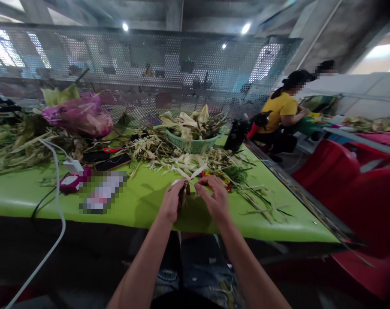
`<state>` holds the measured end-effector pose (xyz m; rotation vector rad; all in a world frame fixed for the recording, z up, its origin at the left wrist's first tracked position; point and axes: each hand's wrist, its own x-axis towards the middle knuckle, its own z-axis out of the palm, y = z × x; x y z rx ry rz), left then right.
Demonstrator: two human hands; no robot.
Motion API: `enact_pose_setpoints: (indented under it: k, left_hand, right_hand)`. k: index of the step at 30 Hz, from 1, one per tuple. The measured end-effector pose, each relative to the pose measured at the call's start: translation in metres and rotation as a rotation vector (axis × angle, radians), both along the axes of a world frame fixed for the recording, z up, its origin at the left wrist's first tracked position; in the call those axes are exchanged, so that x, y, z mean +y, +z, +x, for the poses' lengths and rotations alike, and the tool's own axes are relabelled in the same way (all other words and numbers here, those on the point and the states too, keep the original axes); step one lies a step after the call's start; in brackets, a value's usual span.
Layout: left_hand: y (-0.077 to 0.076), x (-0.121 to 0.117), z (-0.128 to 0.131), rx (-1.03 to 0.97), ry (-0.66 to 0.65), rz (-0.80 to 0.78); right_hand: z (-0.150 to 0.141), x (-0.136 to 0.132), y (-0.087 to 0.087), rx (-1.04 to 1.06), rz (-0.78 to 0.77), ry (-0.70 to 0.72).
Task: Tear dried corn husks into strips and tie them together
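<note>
My desk (pixel 143 206) has a smooth, glossy green covering. The basket (pixel 195 143) looks like plastic, openwork and pale green. The pink bag (pixel 82 116) is thin, shiny, crinkled plastic. The perforated screen (pixel 188 56) seems to be grey metal, though it's blurred from here. Dry, papery husks (pixel 190 161) lie rough and matt; the red chairs (pixel 368 206) look like smooth plastic.

Bare left hand (pixel 173 201) and bare right hand (pixel 215 194) held close together, fingers bent inward; both bare forearms extended forward, angled toward each other.
</note>
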<state>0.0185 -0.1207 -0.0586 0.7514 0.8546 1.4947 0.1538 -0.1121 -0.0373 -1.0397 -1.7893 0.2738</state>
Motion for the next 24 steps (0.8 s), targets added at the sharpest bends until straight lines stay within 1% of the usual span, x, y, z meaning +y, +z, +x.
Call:
enact_pose_setpoints:
  k: [2,5,9,12,17,21,24]
  left_hand:
    - [0.0016,-0.0007,0.0007,-0.056,-0.016,0.024]
    - [0.0032,-0.002,0.0013,-0.077,-0.022,0.045]
    - [0.002,-0.0028,0.0001,-0.018,0.005,0.013]
    - [0.0003,-0.0025,-0.0011,0.039,0.017,0.04]
    - [0.001,-0.0028,-0.0007,0.032,0.019,0.062]
    - [0.002,-0.0029,0.0007,0.017,0.086,0.044]
    - [0.0005,-0.0007,0.0002,0.024,0.108,0.068]
  right_hand:
    - [-0.002,0.0003,-0.0037,-0.046,-0.02,0.036]
    - [-0.0048,0.0018,-0.0067,-0.065,-0.009,0.046]
    - [-0.0058,0.0027,-0.0075,-0.043,0.0,0.066]
    - [-0.0056,0.0022,-0.007,-0.026,0.005,0.074]
    - [-0.0048,0.0021,-0.006,0.004,-0.025,0.087]
    - [-0.0053,0.003,-0.0071,0.051,-0.098,0.096]
    - [-0.0042,0.0029,-0.0086,0.158,-0.203,0.166]
